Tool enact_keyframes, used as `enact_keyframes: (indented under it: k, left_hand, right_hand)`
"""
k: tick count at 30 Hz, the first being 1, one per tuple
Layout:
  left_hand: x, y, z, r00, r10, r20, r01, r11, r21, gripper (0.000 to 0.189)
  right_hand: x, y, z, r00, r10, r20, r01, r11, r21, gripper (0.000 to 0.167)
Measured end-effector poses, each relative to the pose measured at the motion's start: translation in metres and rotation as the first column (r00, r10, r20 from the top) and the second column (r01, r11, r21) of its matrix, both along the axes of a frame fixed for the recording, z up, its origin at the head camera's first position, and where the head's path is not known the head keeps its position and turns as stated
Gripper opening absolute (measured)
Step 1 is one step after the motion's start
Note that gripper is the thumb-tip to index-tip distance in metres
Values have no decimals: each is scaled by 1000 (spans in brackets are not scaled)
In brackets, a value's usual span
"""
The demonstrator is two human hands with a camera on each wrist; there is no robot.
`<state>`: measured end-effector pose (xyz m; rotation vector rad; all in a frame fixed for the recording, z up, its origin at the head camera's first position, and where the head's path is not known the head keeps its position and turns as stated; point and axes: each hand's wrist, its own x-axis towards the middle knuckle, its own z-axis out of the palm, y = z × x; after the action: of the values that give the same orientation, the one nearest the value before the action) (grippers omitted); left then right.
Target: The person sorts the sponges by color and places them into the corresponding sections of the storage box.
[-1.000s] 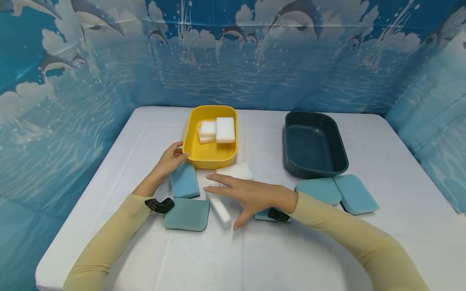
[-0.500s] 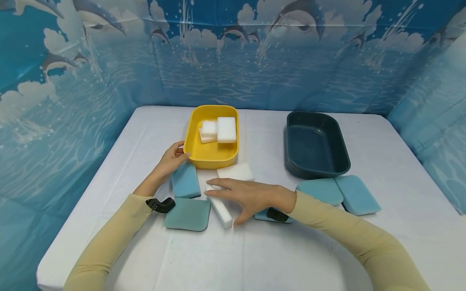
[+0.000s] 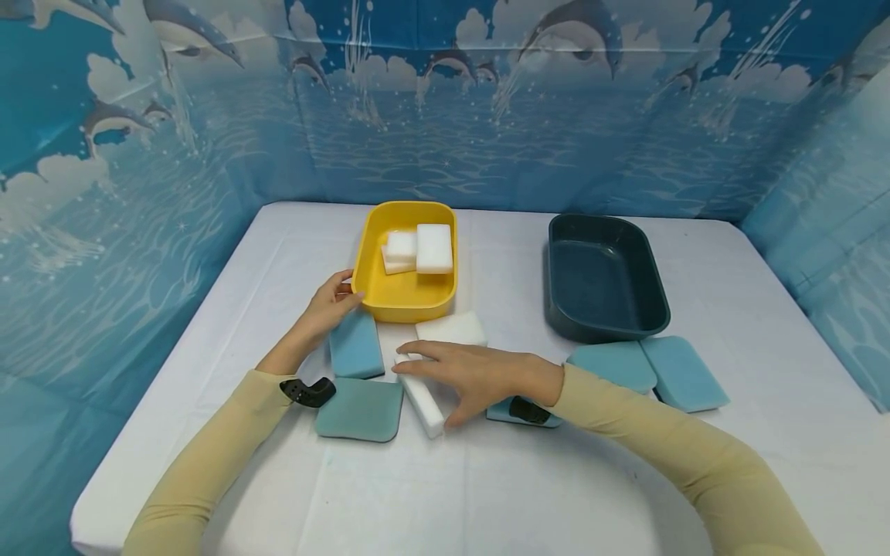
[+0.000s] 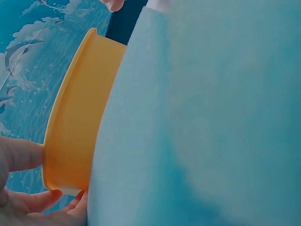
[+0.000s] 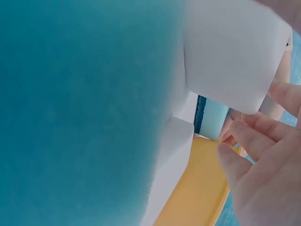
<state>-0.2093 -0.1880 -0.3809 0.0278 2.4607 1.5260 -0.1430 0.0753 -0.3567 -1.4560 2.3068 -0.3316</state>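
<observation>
My left hand [image 3: 325, 307] holds the near left corner of a yellow tub [image 3: 410, 315]. In the left wrist view its thumb lies on the rim of the tub [image 4: 80, 117], with the fingers around the corner. Several white sponge blocks [image 3: 433, 249] lie inside the tub. My right hand [image 3: 483, 374] spans a narrow white sponge block [image 3: 426, 405] on the table, thumb by its near end, fingers extended over the far end. In the right wrist view the fingertips sit right at the edge of this white block [image 5: 230, 52]. Behind it lies another white block [image 3: 452, 328].
A dark blue tub [image 3: 601, 270] stands back right. Thin blue pads lie left, one by the yellow tub [image 3: 354, 344] and a greener pad [image 3: 358, 409] nearer. Two more pads [image 3: 677, 374] lie before the dark tub; another pad [image 3: 502, 411] is partly under the right wrist.
My right thumb has moved up and inward to the near end of the narrow white block, and the fingers have lowered slightly. The left hand stays at the yellow tub.
</observation>
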Motion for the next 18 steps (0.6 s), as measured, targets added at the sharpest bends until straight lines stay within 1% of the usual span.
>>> enact_keyframes:
  k: [7, 11, 14, 18]
  left_hand:
    - [0, 0, 0, 1000, 7, 10, -7, 1000, 7, 59]
    - [0, 0, 1, 1000, 13, 19, -14, 1000, 2, 59]
    - [0, 0, 1, 1000, 17, 17, -17, 1000, 1, 60]
    - [0, 0, 1, 1000, 19, 14, -19, 1000, 0, 60]
  right_hand:
    - [0, 1, 0, 1000, -16, -6, 16, 1000, -18, 91]
    - [1, 3, 2, 999, -30, 11, 31, 998, -47, 92]
    - [0, 5, 6, 1000, -16, 2, 16, 994, -107, 94]
    - [-4, 8, 12, 999, -7, -35, 0, 982, -189, 96]
